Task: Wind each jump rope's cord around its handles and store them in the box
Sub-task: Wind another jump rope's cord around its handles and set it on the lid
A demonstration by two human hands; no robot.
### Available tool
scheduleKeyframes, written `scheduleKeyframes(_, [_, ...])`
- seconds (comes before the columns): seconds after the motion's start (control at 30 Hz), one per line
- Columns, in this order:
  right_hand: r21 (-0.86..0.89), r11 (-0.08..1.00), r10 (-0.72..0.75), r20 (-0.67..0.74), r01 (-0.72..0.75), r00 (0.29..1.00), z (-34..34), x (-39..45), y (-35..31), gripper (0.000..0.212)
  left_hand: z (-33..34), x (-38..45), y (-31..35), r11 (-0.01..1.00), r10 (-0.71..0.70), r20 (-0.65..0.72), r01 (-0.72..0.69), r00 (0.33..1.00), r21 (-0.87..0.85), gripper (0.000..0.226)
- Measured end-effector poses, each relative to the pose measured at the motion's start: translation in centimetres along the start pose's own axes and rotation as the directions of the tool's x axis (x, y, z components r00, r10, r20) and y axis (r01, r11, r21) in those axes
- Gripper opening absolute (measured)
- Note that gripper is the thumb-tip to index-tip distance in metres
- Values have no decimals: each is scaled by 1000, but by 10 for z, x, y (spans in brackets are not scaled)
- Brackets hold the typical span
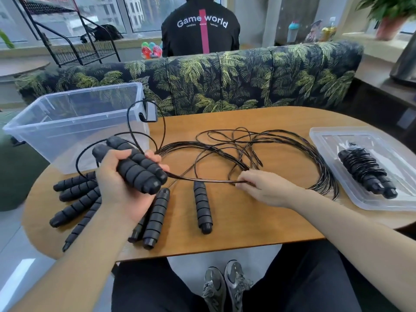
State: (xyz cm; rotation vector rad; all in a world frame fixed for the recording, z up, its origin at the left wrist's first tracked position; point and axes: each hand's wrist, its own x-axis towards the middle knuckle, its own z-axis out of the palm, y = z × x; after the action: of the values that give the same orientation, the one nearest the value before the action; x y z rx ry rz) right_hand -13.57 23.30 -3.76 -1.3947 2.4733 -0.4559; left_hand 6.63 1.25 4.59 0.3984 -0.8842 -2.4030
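Nearest, loose black foam handles (155, 218) lie on the wooden table (258, 224), fanned out at seven o'clock from its middle. Above them the left hand (122, 176) has its grip wrapped around a pair of handles (139, 168) held side by side, lifted off the table. At three o'clock from it the right hand (264, 188) pinches a black cord (202, 180) running from that pair. Beyond lies a tangle of cords (281, 152). At three o'clock a clear lid (337, 192) carries one wound rope (365, 171). The clear box (67, 131) stands at ten o'clock.
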Motion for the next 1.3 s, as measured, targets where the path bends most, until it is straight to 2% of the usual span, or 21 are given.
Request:
scheduleKeyframes(0.07, [-55,997,-60,-62,56,996,0,-4,-3,24,-6,2,-1,1000,-20,1,20,1000,18,18])
scheduleKeyframes(0.17, [50,993,-99,-147,107,984,-1,-9,-15,23,-12,4,-9,999,-37,-16,37,999,29,32])
scheduleKeyframes(0.27, [211,971,-62,-229,112,971,-4,-12,-29,22,-14,2,-21,995,-85,-19,86,996,53,40])
scheduleKeyframes(0.37, [234,970,-5,-267,70,964,-8,-11,-44,26,-13,-6,-35,982,-153,32,149,988,116,42])
scheduleKeyframes(0.47, [198,980,46,-184,-9,982,-14,-9,-62,28,-14,-13,-50,969,-231,118,217,966,118,47])
scheduleKeyframes(0.63, [68,998,-20,118,12,993,-15,-9,-92,24,-2,-21,-73,966,-245,245,216,938,142,32])
scheduleKeyframes(0.73, [122,992,-37,192,13,981,-15,-7,-93,19,12,-22,-78,973,-209,183,186,961,138,22])
scheduleKeyframes(0.87, [148,984,-108,67,97,992,-16,-13,-72,21,16,-16,-61,993,-105,185,114,977,-38,8])
scheduleKeyframes(0.93, [155,984,-99,49,90,994,-11,-19,-53,33,12,-10,-44,989,-48,176,72,983,-133,18])
scheduleKeyframes(1.0, [216,975,-65,25,58,998,-7,-23,-36,36,6,-7,-28,986,-5,165,33,986,-164,37])
scheduleKeyframes(1.07, [279,959,-51,-18,54,999,-5,-26,-28,30,7,-6,-20,988,13,211,19,977,-151,34])
scheduleKeyframes(1.1, [274,960,-52,-37,60,998,-5,-27,-27,28,11,-7,-18,985,1,250,42,968,-167,27])
scheduleKeyframes(1.13, [242,968,-61,-47,70,997,-5,-27,-29,27,15,-9,-15,982,-3,241,48,971,-183,31])
scheduleKeyframes(1.2, [155,983,-93,-53,100,994,-6,-26,-39,26,15,-8,-12,991,27,155,-5,988,-136,34])
scheduleKeyframes(1.27, [97,986,-126,-87,135,988,-11,-27,-49,26,6,-4,-13,998,46,52,-48,998,40,12])
scheduleKeyframes(1.3, [99,984,-140,-107,151,984,-15,-28,-55,27,1,-2,-16,990,36,5,-36,999,138,10])
